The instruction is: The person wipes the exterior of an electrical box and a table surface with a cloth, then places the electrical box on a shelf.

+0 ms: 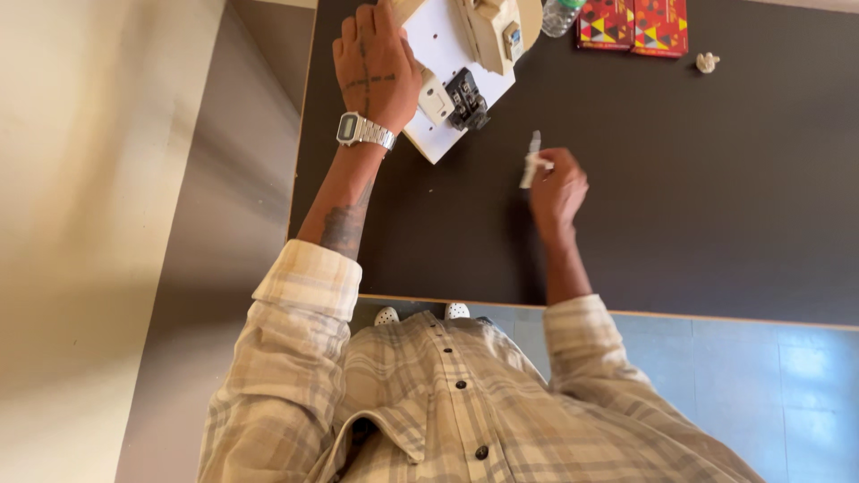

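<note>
Two hands: both are at work over a dark table [680, 197], seen from above.
Left hand [376, 63]: it rests flat on a white board [445, 40], palm down, fingers spread and not gripping; a metal watch [362, 131] sits on the wrist.
Board: it lies at the far left of the table, one corner pointing toward the person, and carries a cream switch box [494, 31], a small white switch [435, 98] and a black part [467, 98] close together.
Right hand [557, 190]: its fingers are pinched shut on a small white piece [532, 164], which sticks up above the fingertips, held over bare table just right of the board's corner; what the piece is cannot be told.
Doing it well: judging from this, the left palm should keep pressing the board flat so it cannot slide, and the pinch should stay near the piece's lower end so its tip remains in sight.
Nearby: two red patterned boxes [633, 24], a clear bottle [562, 15] and a small pale knob [707, 62] lie along the far edge, well apart from both hands.
</note>
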